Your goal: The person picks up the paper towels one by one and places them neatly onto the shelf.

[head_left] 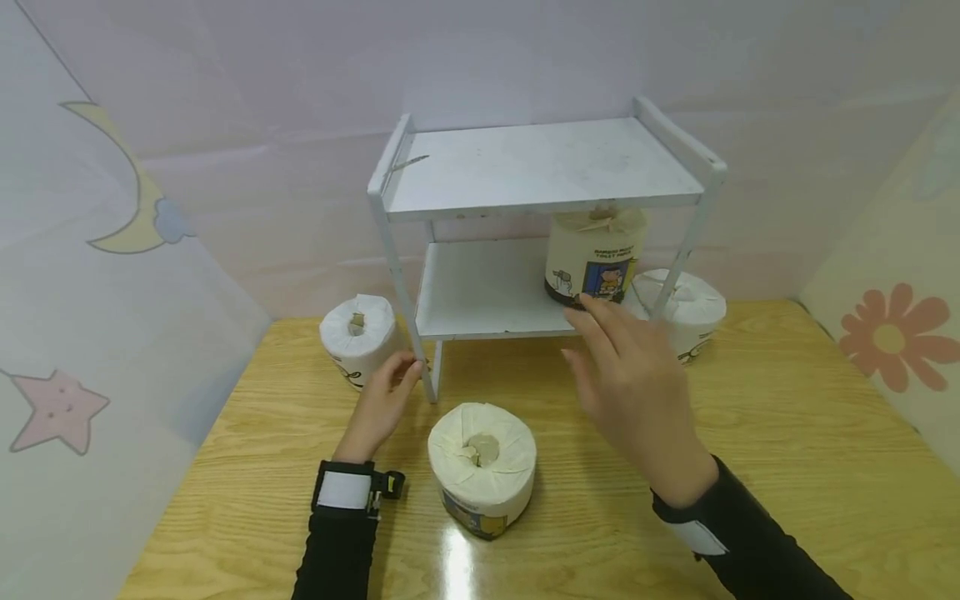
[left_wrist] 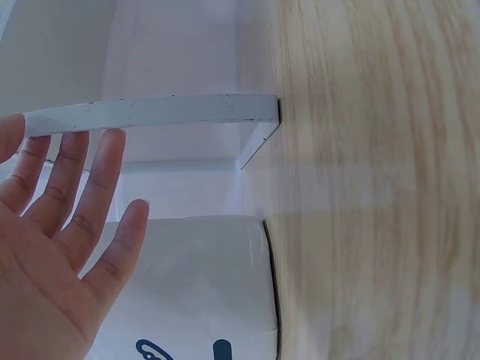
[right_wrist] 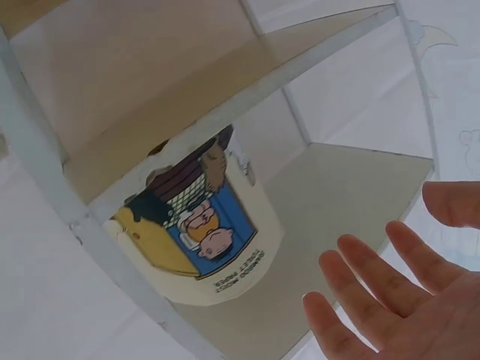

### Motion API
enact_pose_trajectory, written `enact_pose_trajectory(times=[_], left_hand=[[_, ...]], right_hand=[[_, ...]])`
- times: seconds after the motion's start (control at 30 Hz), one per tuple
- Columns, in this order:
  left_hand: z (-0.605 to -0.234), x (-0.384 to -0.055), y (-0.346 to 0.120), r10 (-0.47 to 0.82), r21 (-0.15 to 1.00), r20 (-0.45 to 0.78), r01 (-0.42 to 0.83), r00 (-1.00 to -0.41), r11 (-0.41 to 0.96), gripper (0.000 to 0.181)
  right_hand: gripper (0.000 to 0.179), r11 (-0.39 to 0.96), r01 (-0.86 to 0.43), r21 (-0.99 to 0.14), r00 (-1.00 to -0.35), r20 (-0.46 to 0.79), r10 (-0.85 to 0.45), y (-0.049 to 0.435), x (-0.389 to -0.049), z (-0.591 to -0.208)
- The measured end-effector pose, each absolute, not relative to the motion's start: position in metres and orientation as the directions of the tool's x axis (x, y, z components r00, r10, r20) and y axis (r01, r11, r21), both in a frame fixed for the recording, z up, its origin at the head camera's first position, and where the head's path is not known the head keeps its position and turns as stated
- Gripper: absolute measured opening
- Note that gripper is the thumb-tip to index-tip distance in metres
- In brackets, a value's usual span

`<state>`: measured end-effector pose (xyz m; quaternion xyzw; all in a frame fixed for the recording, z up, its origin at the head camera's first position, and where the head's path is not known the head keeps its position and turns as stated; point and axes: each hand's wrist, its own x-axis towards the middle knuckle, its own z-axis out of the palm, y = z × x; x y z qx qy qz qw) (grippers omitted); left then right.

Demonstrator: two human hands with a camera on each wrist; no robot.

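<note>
A small white two-tier shelf (head_left: 510,162) stands on the wooden table. My left hand (head_left: 382,404) pinches its front left leg (left_wrist: 180,110) low down, thumb on one side and fingertips on the other. On the lower tier, at the right, sits a wrapped toilet paper roll (head_left: 588,254) with a cartoon print. My right hand (head_left: 637,379) is in front of that roll, fingers extended and empty; the right wrist view shows a gap between the fingertips (right_wrist: 330,259) and the roll. Another wrapped toilet paper roll (head_left: 483,475) stands on the table between my hands.
A white wrapped roll (head_left: 356,333) stands left of the shelf, close to my left hand. Another roll (head_left: 690,308) is behind the shelf's right leg. Printed cloth walls (head_left: 315,192) enclose the table (head_left: 247,492) at the back and sides.
</note>
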<state>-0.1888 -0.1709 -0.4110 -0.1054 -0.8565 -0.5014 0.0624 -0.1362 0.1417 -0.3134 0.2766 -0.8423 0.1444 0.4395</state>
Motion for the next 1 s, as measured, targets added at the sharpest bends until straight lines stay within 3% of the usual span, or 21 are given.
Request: enact_pose_trajectory(times=[0.2,0.57,1.0], left_hand=[[-0.411,-0.189,-0.171,0.122,0.847,0.217,0.249,-0.968,0.470,0.036],[-0.412,-0.192,-0.170,0.117,0.842,0.224,0.253,-0.967,0.476,0.035],[-0.412,-0.189,-0.172,0.112,0.836,0.205,0.234,-0.972,0.496,0.036]], right_hand=[[0.041,0.787,-0.617,-0.003,-0.440,0.831,-0.342,0.132,-0.122,-0.320],[0.042,0.744,-0.668,-0.002,-0.485,0.759,-0.433,0.120,-0.100,-0.331],[0.044,0.659,-0.752,0.005,-0.444,0.734,-0.513,0.104,-0.091,-0.347]])
